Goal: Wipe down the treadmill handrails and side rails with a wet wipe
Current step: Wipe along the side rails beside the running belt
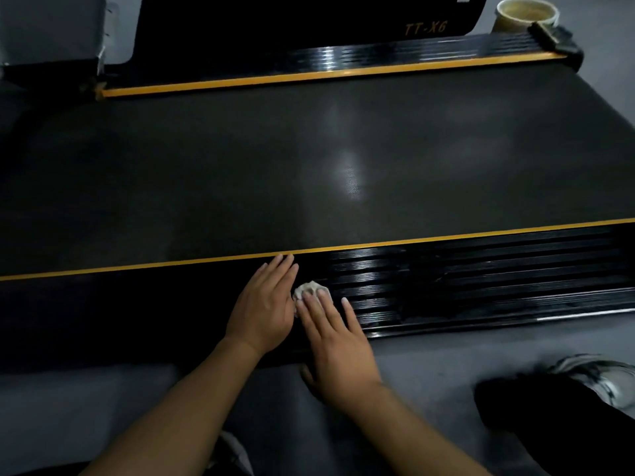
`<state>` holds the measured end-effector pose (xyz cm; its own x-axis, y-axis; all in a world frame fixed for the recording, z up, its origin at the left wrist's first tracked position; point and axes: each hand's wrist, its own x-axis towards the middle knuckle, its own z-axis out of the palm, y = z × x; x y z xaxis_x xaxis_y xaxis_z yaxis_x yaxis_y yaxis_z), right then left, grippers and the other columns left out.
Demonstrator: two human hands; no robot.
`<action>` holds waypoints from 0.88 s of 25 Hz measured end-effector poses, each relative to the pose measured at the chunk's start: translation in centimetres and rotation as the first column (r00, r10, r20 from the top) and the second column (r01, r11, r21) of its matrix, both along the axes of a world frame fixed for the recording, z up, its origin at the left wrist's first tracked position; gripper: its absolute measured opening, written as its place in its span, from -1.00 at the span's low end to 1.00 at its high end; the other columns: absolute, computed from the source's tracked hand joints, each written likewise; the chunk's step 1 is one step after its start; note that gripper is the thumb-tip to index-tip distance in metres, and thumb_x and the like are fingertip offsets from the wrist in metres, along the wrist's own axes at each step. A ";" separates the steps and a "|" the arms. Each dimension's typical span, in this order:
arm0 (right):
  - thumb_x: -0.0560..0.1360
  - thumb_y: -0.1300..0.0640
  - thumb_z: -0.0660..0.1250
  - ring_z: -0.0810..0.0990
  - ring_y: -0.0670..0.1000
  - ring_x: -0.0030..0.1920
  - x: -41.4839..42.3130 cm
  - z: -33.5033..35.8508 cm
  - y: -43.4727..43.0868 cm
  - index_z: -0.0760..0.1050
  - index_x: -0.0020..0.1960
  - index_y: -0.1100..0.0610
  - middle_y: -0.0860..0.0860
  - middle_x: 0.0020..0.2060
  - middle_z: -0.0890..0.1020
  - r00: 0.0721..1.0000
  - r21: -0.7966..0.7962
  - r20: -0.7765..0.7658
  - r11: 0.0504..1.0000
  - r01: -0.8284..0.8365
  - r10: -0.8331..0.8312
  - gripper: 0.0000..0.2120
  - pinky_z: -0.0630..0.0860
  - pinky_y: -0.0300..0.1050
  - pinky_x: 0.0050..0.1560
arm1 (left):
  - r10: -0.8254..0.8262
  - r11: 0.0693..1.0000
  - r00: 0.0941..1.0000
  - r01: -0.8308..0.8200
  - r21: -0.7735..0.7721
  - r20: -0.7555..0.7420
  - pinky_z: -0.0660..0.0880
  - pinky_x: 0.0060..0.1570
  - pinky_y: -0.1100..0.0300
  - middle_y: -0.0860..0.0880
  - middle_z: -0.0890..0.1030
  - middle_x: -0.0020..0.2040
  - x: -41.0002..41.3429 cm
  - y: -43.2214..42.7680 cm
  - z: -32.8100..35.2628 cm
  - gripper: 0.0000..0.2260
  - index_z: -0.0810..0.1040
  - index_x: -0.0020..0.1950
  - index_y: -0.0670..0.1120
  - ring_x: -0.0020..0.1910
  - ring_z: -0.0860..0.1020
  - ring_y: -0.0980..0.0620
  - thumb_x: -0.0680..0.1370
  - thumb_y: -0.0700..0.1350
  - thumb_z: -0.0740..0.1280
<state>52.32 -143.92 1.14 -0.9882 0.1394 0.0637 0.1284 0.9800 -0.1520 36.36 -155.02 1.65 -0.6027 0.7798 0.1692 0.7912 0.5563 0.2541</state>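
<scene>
Wiping of the near side rail (pixel 481 286) is the step in hand: this long black ribbed plastic strip runs along the close edge of the treadmill, and both hands are down on it. The right hand (pixel 338 341) lies flat with straight fingers, and its fingertips press a small crumpled white wet wipe (pixel 311 290) onto the ribs, so its grip is spread, not pinching. The left hand (pixel 264 310) lies flat just beside it on the rail, grip spread too and holding nothing, with its fingertips reaching the thin yellow strip (pixel 137 267) that edges the wide black rubber belt (pixel 275 166). To the right of the wet wipe the ribs shine. To the left the rail is very dark, so I cannot tell if that part is wet or dry. The far side rail (pixel 378 55), black and ribbed too, lies across the belt, well apart from the hands. No handrail shows here. Next, I think, the right hand should press down and slide the wet wipe along the ribs, so it does not slip out from under the fingers. The far side rail and the handrails look like jobs for later.
</scene>
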 end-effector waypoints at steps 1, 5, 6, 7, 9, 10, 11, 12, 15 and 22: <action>0.30 -0.14 0.46 0.05 0.13 0.65 1.0 0.1 1.1 0.16 0.65 0.15 0.09 0.65 0.16 0.998 0.007 0.032 0.999 0.051 -0.052 0.02 0.02 0.20 0.56 | -0.001 1.000 1.000 0.001 0.014 -0.006 0.34 0.49 -0.17 -0.20 0.48 0.49 0.1 0.0 -0.1 -0.50 0.52 0.43 -0.28 0.53 0.39 -0.16 0.55 -0.14 0.09; 0.24 0.05 0.55 0.13 0.19 0.63 4.6 -0.1 5.2 0.22 0.62 0.22 0.14 0.64 0.17 0.949 0.048 0.048 0.949 0.311 -0.313 0.03 0.12 0.24 0.54 | 0.008 1.000 1.000 -0.008 0.016 -0.010 0.34 0.51 -0.13 -0.17 0.48 0.49 0.1 0.2 0.0 -0.48 0.53 0.43 -0.25 0.53 0.38 -0.13 0.53 -0.14 0.09; 0.23 0.04 0.55 0.13 0.23 0.63 4.4 -0.1 4.9 0.21 0.62 0.25 0.17 0.63 0.17 0.938 0.044 0.049 0.939 0.342 -0.344 0.04 0.12 0.25 0.54 | 0.007 1.000 1.000 -0.007 0.015 -0.014 0.34 0.51 -0.13 -0.17 0.48 0.49 0.1 0.2 0.0 -0.49 0.53 0.43 -0.24 0.53 0.38 -0.13 0.53 -0.14 0.09; 0.21 0.02 0.55 0.13 0.27 0.62 3.6 0.0 3.9 0.21 0.61 0.28 0.21 0.62 0.18 0.940 0.033 0.051 0.941 0.337 -0.338 0.06 0.12 0.25 0.53 | 0.003 1.000 1.000 -0.003 0.014 -0.014 0.34 0.50 -0.13 -0.17 0.49 0.48 0.0 0.2 0.0 -0.49 0.53 0.43 -0.24 0.53 0.39 -0.13 0.53 -0.14 0.10; 0.19 -0.03 0.52 0.15 0.31 0.61 1.6 0.1 0.5 0.24 0.59 0.29 0.23 0.61 0.20 0.975 0.008 0.050 0.976 0.216 -0.216 0.06 0.12 0.25 0.51 | 0.001 1.000 1.000 0.000 0.006 -0.016 0.35 0.49 -0.13 -0.18 0.49 0.48 0.1 0.2 0.1 -0.49 0.54 0.42 -0.25 0.52 0.39 -0.13 0.53 -0.14 0.10; 0.23 -0.03 0.48 0.15 0.29 0.61 0.7 0.3 -1.3 0.25 0.59 0.27 0.22 0.62 0.19 0.989 -0.002 0.055 0.990 0.139 -0.138 0.01 0.11 0.24 0.51 | 0.000 1.000 1.000 0.000 -0.007 -0.018 0.34 0.50 -0.13 -0.18 0.48 0.48 0.1 0.2 0.1 -0.49 0.53 0.43 -0.25 0.53 0.38 -0.13 0.54 -0.13 0.08; 0.28 -0.02 0.42 0.15 0.26 0.62 0.3 0.4 -2.3 0.24 0.60 0.24 0.19 0.63 0.17 0.995 0.001 0.054 0.997 0.082 -0.082 -0.05 0.10 0.23 0.51 | -0.001 1.000 1.000 0.001 -0.021 -0.017 0.33 0.51 -0.12 -0.18 0.47 0.49 0.1 0.2 0.1 -0.49 0.52 0.44 -0.25 0.54 0.37 -0.12 0.56 -0.12 0.07; 0.34 0.01 0.33 0.15 0.22 0.62 0.3 0.5 -2.1 0.23 0.61 0.21 0.16 0.63 0.16 0.998 0.015 0.040 0.999 0.050 -0.051 -0.12 0.09 0.22 0.52 | -0.002 1.000 1.000 0.002 -0.027 -0.014 0.33 0.51 -0.13 -0.18 0.46 0.50 0.1 0.2 0.2 -0.49 0.51 0.44 -0.26 0.54 0.37 -0.12 0.57 -0.11 0.06; 0.40 0.10 0.27 0.17 0.16 0.62 3.0 -0.2 1.8 0.25 0.61 0.17 0.12 0.64 0.18 0.993 0.053 0.002 0.992 0.114 -0.115 -0.22 0.12 0.22 0.52 | -0.011 1.000 1.000 0.011 0.007 -0.028 0.38 0.47 -0.19 -0.20 0.50 0.47 0.1 0.2 0.1 -0.50 0.53 0.41 -0.27 0.51 0.41 -0.17 0.55 -0.14 0.08; 0.30 0.01 0.38 0.11 0.30 0.62 2.2 0.1 -1.3 0.22 0.61 0.27 0.22 0.63 0.16 0.984 0.008 0.080 0.987 0.161 -0.161 -0.07 0.11 0.24 0.51 | -0.008 1.000 1.000 0.008 -0.009 -0.024 0.39 0.46 -0.19 -0.20 0.49 0.47 0.1 0.2 0.0 -0.49 0.53 0.42 -0.26 0.52 0.40 -0.15 0.55 -0.13 0.08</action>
<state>54.55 -145.21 1.25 -0.9548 0.2970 -0.0141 0.2962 0.9457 -0.1335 36.45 -154.82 1.63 -0.5921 0.7863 0.1766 0.8016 0.5521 0.2295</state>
